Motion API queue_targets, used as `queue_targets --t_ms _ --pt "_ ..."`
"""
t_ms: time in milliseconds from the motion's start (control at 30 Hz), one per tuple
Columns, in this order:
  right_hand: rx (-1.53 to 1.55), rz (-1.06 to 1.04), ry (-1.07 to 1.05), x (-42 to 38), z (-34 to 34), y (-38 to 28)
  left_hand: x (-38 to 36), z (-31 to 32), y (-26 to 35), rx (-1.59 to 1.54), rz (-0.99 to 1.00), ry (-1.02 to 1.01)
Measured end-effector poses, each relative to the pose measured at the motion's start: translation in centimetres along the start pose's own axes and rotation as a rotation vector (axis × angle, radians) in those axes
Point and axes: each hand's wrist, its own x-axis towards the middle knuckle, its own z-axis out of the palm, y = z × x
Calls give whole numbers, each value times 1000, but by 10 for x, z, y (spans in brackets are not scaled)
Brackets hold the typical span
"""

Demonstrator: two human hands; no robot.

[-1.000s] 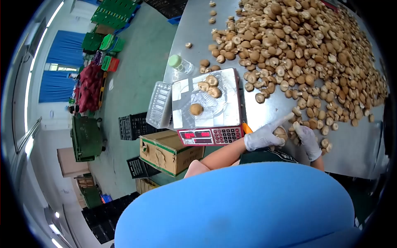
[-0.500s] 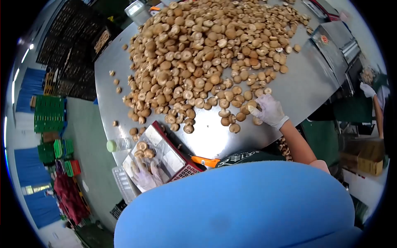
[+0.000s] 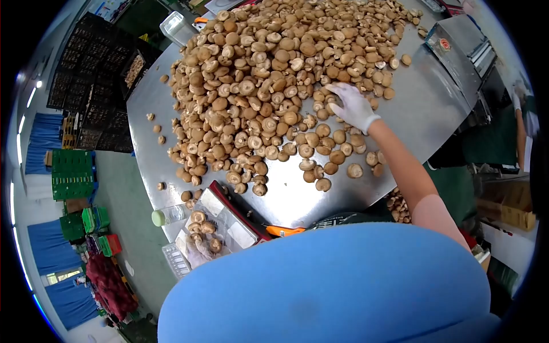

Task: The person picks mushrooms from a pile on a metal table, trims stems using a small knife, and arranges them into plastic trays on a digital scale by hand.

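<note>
A large heap of brown shiitake mushrooms covers much of the metal table. My right hand, in a white glove, reaches to the heap's right side with fingers stretched out and thumb apart. Its fingertips are at the mushrooms, and nothing shows in its grasp. At the lower left, a clear plastic tray with several mushrooms sits on a red-edged scale. My left hand, also gloved, is by the tray's near end, its fingers mostly hidden among the mushrooms and behind a blue shape.
A capped clear jar lies left of the scale, near another plastic tray. An orange-handled tool lies at the front edge. A metal box stands at the right. The blue shape blocks the lower view.
My right hand has moved forward and left, from the loose mushrooms at the front into the heap. More mushrooms now show in the tray, and my left hand shows less.
</note>
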Motion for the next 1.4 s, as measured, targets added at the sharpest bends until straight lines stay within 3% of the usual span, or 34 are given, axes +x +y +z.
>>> queue_targets --t_ms 100,233,367,433,533,567,633,700,833,867,900,967,1033,1100,1167,1200,1300,1400 --pt "-81 45 -158 32 19 -16 0 -3 0 9 -13 10" --pt "-100 -72 -132 38 42 -29 0 -6 3 15 -34 48" --pt "-110 -233 -117 6 24 -34 5 -9 21 -64 -16 211" --pt "-122 -194 -156 -17 9 -32 11 1 56 -196 45 254" --pt "-120 -88 -220 -49 3 -25 14 41 122 -426 123 -44" --pt "-107 -16 -242 -58 2 -23 17 60 144 -185 344 -150" --pt "-123 -80 -209 -78 0 -18 23 115 185 -205 608 -219" --pt "-141 -130 -168 -90 0 -19 31 178 203 -275 681 -295" --pt "-45 -151 -59 -96 -13 -30 37 264 217 49 777 -433" --pt "57 -94 -7 -91 -18 -37 28 268 219 131 809 -387" --pt "161 -39 47 -86 -19 -42 24 251 232 155 772 -465" --pt "106 -64 85 -63 -13 -43 12 253 227 234 764 -546" --pt "148 -126 96 -32 -1 -48 -2 248 215 262 836 -436" --pt "76 -141 -16 0 15 -64 -20 236 210 133 912 -400" --pt "60 -119 -124 28 36 -86 -46 218 216 279 952 -514" --pt "-13 -90 -148 35 54 -93 -57 215 216 212 979 -395" --pt "-200 -159 -267 25 85 -105 -68 201 210 -87 751 -635" --pt "-229 -268 -330 10 65 -86 -70 184 201 -313 566 -686"
